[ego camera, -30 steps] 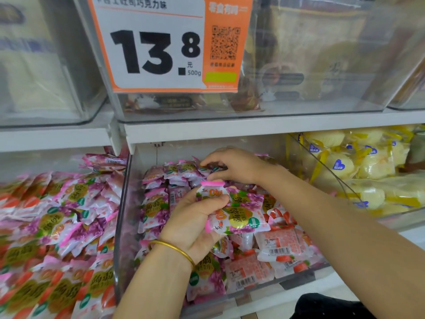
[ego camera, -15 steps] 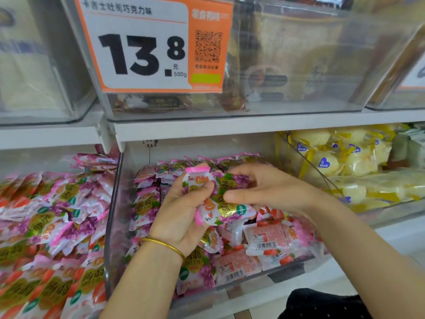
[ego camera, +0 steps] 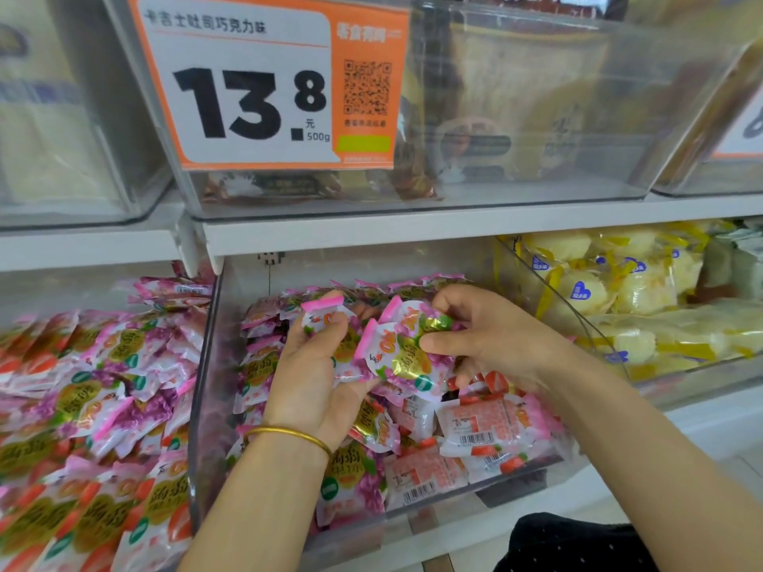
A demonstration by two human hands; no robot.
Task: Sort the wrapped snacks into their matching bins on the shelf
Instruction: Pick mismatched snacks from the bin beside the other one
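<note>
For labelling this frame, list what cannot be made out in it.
Head view:
- Count of snacks in the left hand: they overlap, and the right hand covers some.
- Top bin contents: blurred behind its wall and the price tag.
- Second tag: cut off by the right edge.

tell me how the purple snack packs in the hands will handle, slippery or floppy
Probably slippery: the purple snack packs have glossy film that shines. Likely light, since the left hand holds several at once while the right hand pinches one. The crimped pink edges look floppy, so they may bend when pinched.
</note>
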